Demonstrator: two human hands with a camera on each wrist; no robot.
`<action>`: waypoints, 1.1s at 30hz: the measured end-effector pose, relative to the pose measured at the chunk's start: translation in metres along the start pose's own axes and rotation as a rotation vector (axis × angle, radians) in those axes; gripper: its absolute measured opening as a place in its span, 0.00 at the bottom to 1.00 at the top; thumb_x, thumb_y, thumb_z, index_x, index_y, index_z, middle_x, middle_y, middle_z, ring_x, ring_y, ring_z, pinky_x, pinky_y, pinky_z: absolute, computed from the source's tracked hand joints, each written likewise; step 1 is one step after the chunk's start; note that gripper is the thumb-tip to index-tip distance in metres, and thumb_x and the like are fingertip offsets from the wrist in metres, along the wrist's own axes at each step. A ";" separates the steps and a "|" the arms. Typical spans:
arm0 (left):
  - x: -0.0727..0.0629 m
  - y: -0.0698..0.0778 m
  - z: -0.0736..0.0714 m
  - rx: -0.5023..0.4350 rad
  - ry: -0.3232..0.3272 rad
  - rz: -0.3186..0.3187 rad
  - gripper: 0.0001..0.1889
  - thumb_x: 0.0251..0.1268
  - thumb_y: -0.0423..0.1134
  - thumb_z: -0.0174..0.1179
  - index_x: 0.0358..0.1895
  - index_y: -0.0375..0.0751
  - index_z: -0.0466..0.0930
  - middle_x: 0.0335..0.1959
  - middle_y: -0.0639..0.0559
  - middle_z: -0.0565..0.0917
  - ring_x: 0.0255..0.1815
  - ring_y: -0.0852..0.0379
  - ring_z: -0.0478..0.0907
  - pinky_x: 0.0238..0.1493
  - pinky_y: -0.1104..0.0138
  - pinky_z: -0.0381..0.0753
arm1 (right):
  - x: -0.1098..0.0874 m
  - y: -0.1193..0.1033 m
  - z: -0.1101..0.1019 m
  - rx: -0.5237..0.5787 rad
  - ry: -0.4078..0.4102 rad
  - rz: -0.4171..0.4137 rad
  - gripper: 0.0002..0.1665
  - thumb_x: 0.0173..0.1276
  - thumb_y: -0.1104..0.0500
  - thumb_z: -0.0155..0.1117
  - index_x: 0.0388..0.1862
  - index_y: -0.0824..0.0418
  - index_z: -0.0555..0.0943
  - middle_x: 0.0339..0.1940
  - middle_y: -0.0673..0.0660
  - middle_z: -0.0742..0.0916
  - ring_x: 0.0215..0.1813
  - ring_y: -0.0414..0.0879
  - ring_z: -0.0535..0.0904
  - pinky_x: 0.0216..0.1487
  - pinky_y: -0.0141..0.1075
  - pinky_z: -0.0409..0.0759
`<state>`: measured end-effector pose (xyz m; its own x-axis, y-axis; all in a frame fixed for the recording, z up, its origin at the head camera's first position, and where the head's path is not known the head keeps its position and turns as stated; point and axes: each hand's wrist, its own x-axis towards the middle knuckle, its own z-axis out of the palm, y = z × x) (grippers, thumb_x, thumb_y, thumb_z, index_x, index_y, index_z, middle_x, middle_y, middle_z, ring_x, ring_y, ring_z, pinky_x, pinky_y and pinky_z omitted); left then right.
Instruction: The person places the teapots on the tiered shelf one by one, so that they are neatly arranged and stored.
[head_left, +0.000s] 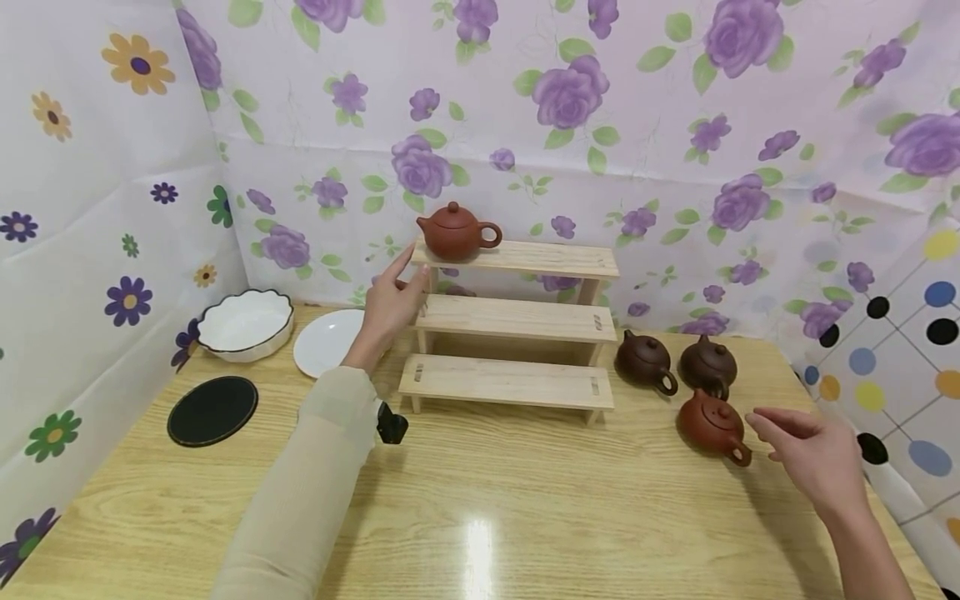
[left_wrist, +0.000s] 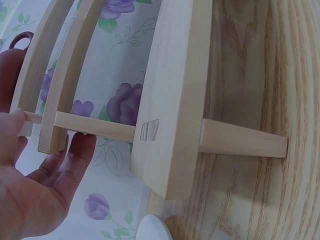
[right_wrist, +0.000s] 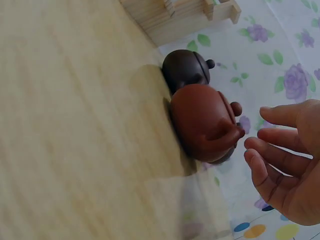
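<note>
A three-tier wooden stand (head_left: 510, 317) stands on the table, and a reddish-brown teapot (head_left: 454, 233) sits at the left end of its top tier. My left hand (head_left: 392, 304) grips the stand's upper left side; in the left wrist view, its fingers (left_wrist: 75, 160) curl behind the wooden frame. On the right stands another reddish-brown teapot (head_left: 708, 423), its handle toward my right hand (head_left: 813, 458). That hand hovers beside the teapot with nothing in it, fingers loosely bent and apart from the handle in the right wrist view.
Two dark brown teapots, one nearer the stand (head_left: 643, 360) and one farther right (head_left: 707, 365), stand behind the red one. A white scalloped bowl (head_left: 246, 325), a white plate (head_left: 326, 342) and a black round mat (head_left: 213, 411) lie at left. Flowered cloth walls enclose the table (head_left: 480, 492).
</note>
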<state>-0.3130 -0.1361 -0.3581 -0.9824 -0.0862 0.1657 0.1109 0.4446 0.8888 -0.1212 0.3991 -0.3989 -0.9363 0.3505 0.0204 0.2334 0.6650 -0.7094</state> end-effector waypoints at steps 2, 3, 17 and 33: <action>0.000 0.000 0.000 -0.001 0.001 -0.003 0.31 0.80 0.63 0.52 0.83 0.71 0.62 0.40 0.44 0.83 0.36 0.55 0.77 0.33 0.65 0.76 | -0.002 0.006 0.001 -0.012 -0.005 0.008 0.36 0.72 0.34 0.69 0.61 0.63 0.88 0.36 0.25 0.83 0.33 0.33 0.87 0.32 0.30 0.81; 0.000 0.001 0.000 0.000 0.001 -0.004 0.31 0.80 0.63 0.52 0.83 0.71 0.62 0.40 0.44 0.84 0.36 0.55 0.77 0.33 0.65 0.76 | -0.003 0.009 0.001 -0.016 -0.010 0.011 0.36 0.72 0.35 0.69 0.61 0.64 0.88 0.37 0.28 0.85 0.33 0.34 0.87 0.32 0.30 0.81; 0.000 -0.001 -0.001 -0.010 -0.006 0.010 0.31 0.80 0.62 0.52 0.83 0.71 0.61 0.39 0.45 0.85 0.35 0.56 0.78 0.33 0.65 0.76 | -0.010 0.015 0.005 -0.064 -0.098 0.098 0.41 0.68 0.29 0.70 0.60 0.62 0.89 0.39 0.47 0.92 0.33 0.36 0.84 0.32 0.34 0.78; 0.000 -0.001 -0.001 -0.011 -0.016 0.009 0.32 0.81 0.62 0.51 0.83 0.71 0.60 0.38 0.44 0.84 0.34 0.55 0.78 0.33 0.64 0.76 | -0.016 0.010 0.008 -0.153 -0.108 0.035 0.33 0.71 0.34 0.71 0.55 0.60 0.91 0.43 0.54 0.94 0.33 0.34 0.84 0.34 0.31 0.77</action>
<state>-0.3126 -0.1369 -0.3586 -0.9837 -0.0677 0.1665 0.1210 0.4357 0.8919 -0.1054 0.3952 -0.4120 -0.9477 0.3079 -0.0837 0.2958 0.7492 -0.5927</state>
